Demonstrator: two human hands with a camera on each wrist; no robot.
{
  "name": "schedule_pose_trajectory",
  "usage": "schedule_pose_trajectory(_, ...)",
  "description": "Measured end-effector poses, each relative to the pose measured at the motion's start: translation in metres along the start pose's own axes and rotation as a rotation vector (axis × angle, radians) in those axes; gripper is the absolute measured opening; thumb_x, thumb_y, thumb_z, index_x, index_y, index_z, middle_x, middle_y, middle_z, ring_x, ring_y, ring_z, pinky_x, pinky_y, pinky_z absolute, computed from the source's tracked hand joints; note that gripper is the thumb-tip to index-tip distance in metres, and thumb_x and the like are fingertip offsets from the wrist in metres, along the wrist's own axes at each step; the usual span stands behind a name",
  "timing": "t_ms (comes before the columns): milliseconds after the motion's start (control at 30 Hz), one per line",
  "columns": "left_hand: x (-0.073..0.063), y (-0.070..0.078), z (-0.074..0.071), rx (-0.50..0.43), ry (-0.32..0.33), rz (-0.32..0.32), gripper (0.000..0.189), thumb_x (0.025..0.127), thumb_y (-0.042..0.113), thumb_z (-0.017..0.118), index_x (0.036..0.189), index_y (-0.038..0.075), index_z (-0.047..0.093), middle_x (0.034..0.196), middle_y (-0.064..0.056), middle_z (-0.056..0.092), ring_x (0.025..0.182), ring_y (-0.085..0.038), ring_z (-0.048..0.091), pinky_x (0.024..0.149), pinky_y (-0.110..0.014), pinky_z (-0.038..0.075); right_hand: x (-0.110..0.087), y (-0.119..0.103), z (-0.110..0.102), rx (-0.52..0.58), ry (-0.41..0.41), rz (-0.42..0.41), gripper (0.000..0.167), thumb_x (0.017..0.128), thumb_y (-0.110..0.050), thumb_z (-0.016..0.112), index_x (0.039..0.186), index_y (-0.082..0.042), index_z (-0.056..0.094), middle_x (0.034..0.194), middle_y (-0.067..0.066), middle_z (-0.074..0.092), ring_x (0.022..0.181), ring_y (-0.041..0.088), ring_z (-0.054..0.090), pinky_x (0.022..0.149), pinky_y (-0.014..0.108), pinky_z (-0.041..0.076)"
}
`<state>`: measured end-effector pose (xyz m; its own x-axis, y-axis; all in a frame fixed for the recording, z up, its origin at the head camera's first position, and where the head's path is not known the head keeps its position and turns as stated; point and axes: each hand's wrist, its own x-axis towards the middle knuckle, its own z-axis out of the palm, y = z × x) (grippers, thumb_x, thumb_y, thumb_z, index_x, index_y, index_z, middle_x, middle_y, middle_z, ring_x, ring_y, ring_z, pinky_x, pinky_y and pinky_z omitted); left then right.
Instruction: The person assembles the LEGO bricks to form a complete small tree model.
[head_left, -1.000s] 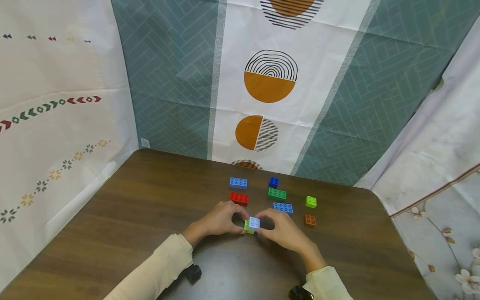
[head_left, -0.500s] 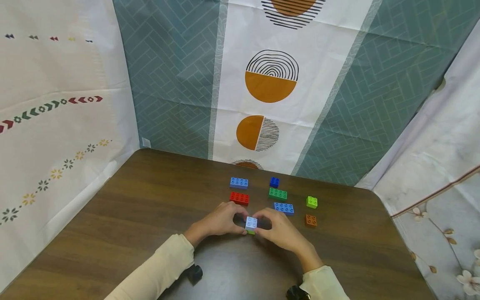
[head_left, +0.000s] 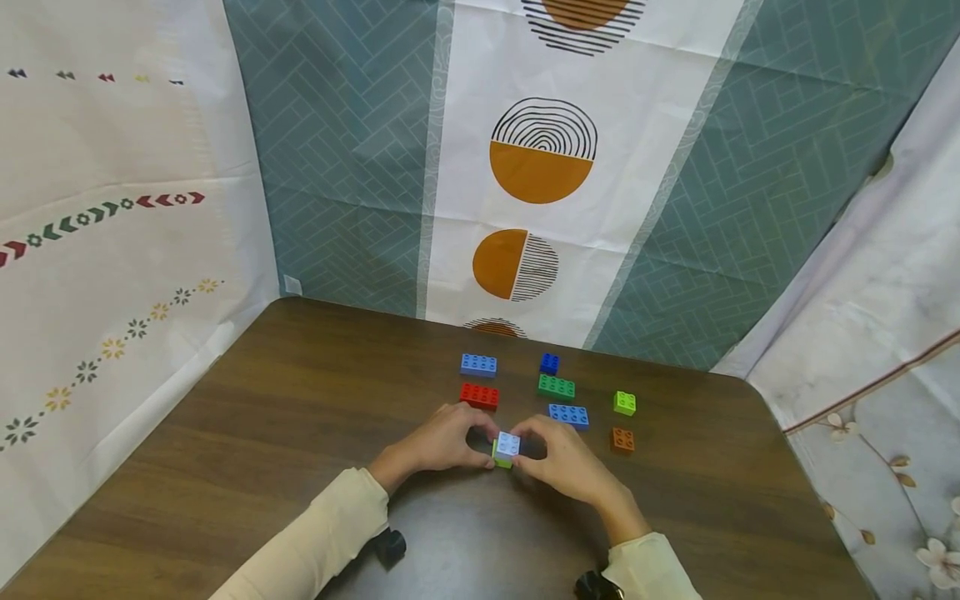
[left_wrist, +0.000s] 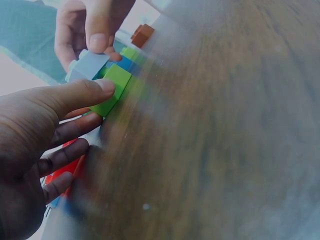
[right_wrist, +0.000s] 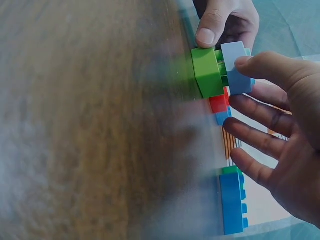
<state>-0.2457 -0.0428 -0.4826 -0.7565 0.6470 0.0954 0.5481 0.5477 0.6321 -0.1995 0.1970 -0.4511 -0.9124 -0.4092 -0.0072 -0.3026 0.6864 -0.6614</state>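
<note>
Left hand [head_left: 447, 439]: narrowed to a pinch, just below the centre of the head view; a side of the lower brick is held between thumb and fingers, presumably so that it is kept from sliding.

Lime-green 2x2 brick [right_wrist: 209, 72]: held low over the table [head_left: 300, 375], studs up; whether its base touches the wood cannot be told.

Right hand [head_left: 566, 458]: likewise narrowed, from the right; the upper brick is gripped by its sides, so its studded top is left uncovered.

Pale-blue 2x2 brick [head_left: 508, 444]: held above the lime-green 2x2 brick; green studs are seen in the gap in the right wrist view, so the two are judged not fully pressed together.

Spread lower fingers: kept off both bricks in the wrist views, probably to leave the edges in sight.

Loose bricks: a light-blue 2x4 brick [head_left: 478, 365] and red 2x4 brick [head_left: 478, 397] are placed above the hands; a dark-blue 2x2 brick [head_left: 550, 363], green 2x4 brick [head_left: 557, 387] and medium-blue 2x4 brick [head_left: 568, 416] are lined up right of them, seemingly within reach but out of the way.

Far-right pair: a second lime brick [head_left: 625, 403] is set above an orange-brown 2x2 brick [head_left: 622, 440], well apart from the hands.
</note>
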Motion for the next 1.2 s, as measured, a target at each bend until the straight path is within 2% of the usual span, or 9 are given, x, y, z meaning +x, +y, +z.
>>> schedule_pose_trajectory(300,-0.0005,0.0008,-0.0011,0.000,0.001,-0.001,0.035,0.082,0.036,0.087,0.113,0.023,0.077,0.113,0.012,0.075,0.103,-0.006,0.061,0.097,-0.038,0.046,-0.0005,0.0025,-0.0010,-0.026,-0.003,-0.054,0.027,0.090,-0.022,0.080,0.115,-0.018,0.069,0.114,-0.005,0.071,0.109,0.018,0.063,0.098,0.048,0.055)
schedule_pose_trajectory(767,0.0000,0.0005,-0.0016,-0.003,0.009,0.016,0.037,0.082,0.036,0.087,0.114,0.022,0.076,0.110,0.013,0.075,0.100,-0.006,0.062,0.095,-0.036,0.046,0.0011,-0.0014,0.0016,0.044,-0.005,0.002,0.027,0.091,-0.024,0.080,0.115,-0.021,0.069,0.117,-0.005,0.072,0.114,0.023,0.061,0.105,0.059,0.050)
schedule_pose_trajectory(1033,-0.0017,-0.0001,-0.0022,-0.027,0.014,0.025,0.035,0.083,0.037,0.086,0.113,0.023,0.075,0.109,0.015,0.074,0.099,-0.004,0.062,0.094,-0.035,0.047,0.0010,0.0012,0.0009,0.013,0.023,-0.010,0.026,0.090,-0.022,0.080,0.114,-0.022,0.071,0.115,-0.006,0.072,0.111,0.020,0.062,0.102,0.054,0.051)
schedule_pose_trajectory(1200,-0.0033,0.0014,-0.0045,-0.047,0.015,0.020,0.032,0.085,0.036,0.084,0.113,0.023,0.075,0.107,0.015,0.074,0.099,-0.006,0.062,0.093,-0.033,0.048,0.0018,0.0000,0.0012,0.015,0.011,-0.022,0.026,0.090,-0.022,0.080,0.115,-0.021,0.071,0.116,-0.006,0.072,0.113,0.021,0.062,0.101,0.054,0.052)
